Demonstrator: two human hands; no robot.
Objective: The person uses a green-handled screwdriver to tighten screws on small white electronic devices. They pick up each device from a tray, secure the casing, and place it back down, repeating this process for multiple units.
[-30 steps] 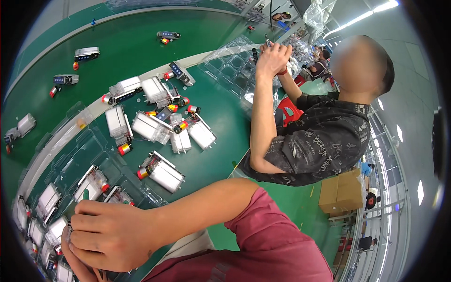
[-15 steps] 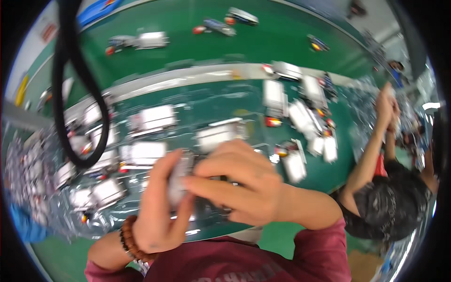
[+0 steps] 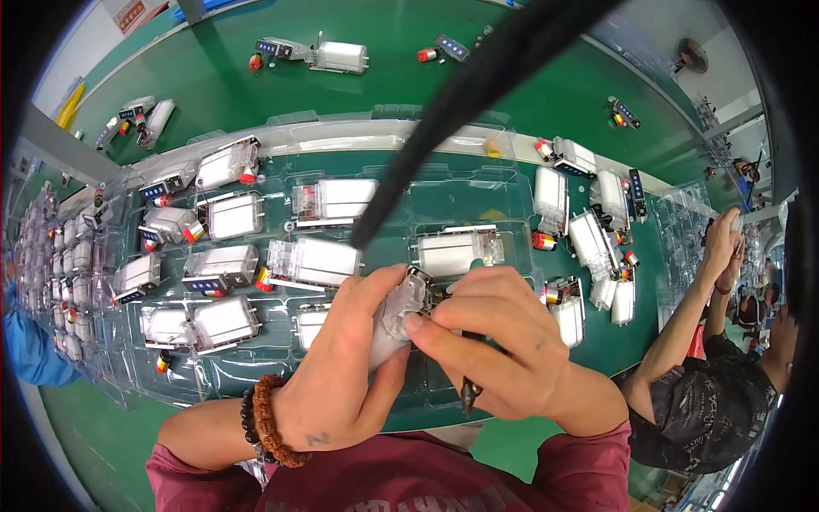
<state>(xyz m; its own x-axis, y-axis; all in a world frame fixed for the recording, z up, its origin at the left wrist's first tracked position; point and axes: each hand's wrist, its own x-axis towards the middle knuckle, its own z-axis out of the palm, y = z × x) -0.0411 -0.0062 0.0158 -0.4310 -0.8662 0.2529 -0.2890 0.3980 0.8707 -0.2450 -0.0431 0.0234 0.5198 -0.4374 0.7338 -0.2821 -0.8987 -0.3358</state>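
My left hand [image 3: 333, 375] is wrapped around a white unit with a clear plastic end [image 3: 391, 341], held tilted above the tray in front of me. At that clear end, my right hand [image 3: 512, 341] works with thumb and fingers pinched close together. A dark slim tool [image 3: 470, 395] sticks out below the right palm; its working end is hidden by the fingers. Whether the right fingertips also grip a small part cannot be made out. Beneath both hands lies a clear plastic tray [image 3: 409, 205] holding similar white units [image 3: 230, 215] with small red-and-yellow cylinders.
Loose white units [image 3: 589, 239] lie on the green table at the right. More parts [image 3: 341, 56] rest on the green surface beyond the pale ledge. Stacked trays [image 3: 72, 264] stand far left. A black cord [image 3: 478, 94] hangs across the view. A co-worker's arms [image 3: 691, 316] are at the right.
The view has shifted, so the tray and hands appear farther right. The hanging cord has swung from the left to the middle. My hands stay together at the unit, its clear end now plainer.
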